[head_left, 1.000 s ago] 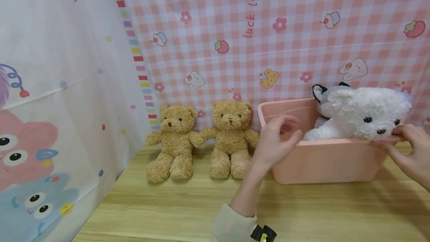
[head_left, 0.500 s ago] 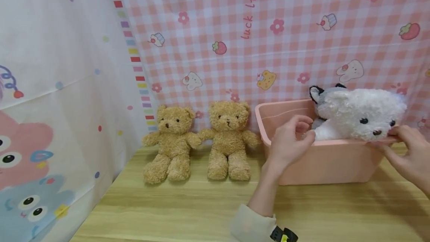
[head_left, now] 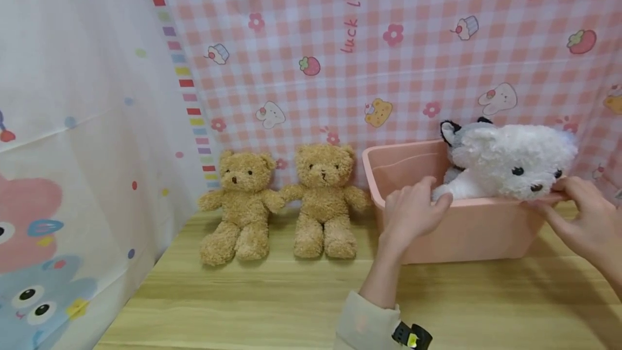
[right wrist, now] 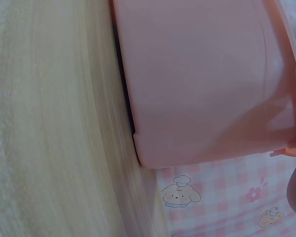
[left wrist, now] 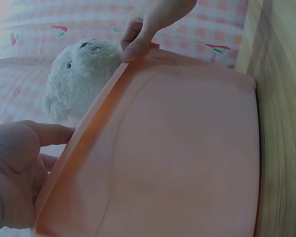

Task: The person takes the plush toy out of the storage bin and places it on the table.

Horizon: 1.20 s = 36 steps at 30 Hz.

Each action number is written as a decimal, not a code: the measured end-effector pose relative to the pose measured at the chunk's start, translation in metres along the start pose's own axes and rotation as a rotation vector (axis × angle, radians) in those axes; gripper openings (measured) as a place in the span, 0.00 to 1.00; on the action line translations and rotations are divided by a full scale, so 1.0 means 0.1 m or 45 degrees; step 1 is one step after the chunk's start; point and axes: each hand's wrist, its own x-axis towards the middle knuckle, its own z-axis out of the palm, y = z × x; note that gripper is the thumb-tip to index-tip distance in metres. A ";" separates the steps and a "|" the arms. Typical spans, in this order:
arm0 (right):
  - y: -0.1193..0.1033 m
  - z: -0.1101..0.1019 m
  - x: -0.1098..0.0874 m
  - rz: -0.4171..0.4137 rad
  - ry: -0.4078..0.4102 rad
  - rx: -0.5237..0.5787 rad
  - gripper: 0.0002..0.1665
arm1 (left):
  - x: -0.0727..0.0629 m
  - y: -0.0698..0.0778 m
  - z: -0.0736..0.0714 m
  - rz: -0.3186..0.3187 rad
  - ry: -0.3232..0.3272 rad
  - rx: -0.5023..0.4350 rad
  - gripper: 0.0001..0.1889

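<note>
A pink plastic bin (head_left: 478, 231) stands on the right of the table, with a white plush dog (head_left: 529, 158) leaning over its front rim. Behind the dog shows the black-edged ear of a grey plush animal (head_left: 451, 133). My right hand (head_left: 585, 215) grips the bin's rim at the right front corner, close beside the dog's muzzle. My left hand (head_left: 413, 212) reaches over the front rim near the left end, thumb straight, next to the dog's white paw (head_left: 443, 192). The rim hides most of its other fingers in the left wrist view.
Two tan teddy bears (head_left: 243, 199) sit side by side against the backdrop, left of the bin. Behind everything hangs a pink checked cloth (head_left: 311, 26), with a white printed curtain (head_left: 87, 177) on the left. The wooden table (head_left: 233, 307) extends in front.
My left hand has moved right along the bin's front and lowered to the rim by the plush dog's paw. The right hand keeps its grip; the head view has shifted slightly.
</note>
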 end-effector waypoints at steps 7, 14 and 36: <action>0.02 -0.01 0.00 0.005 -0.009 -0.004 0.42 | 0.02 0.02 -0.01 0.021 0.073 0.015 0.18; 0.03 0.00 0.01 -0.011 -0.011 -0.007 0.44 | 0.04 0.03 0.03 -0.087 0.199 -0.111 0.13; 0.05 0.01 0.00 -0.032 0.038 0.124 0.42 | 0.03 -0.28 -0.09 0.279 0.239 -0.775 0.15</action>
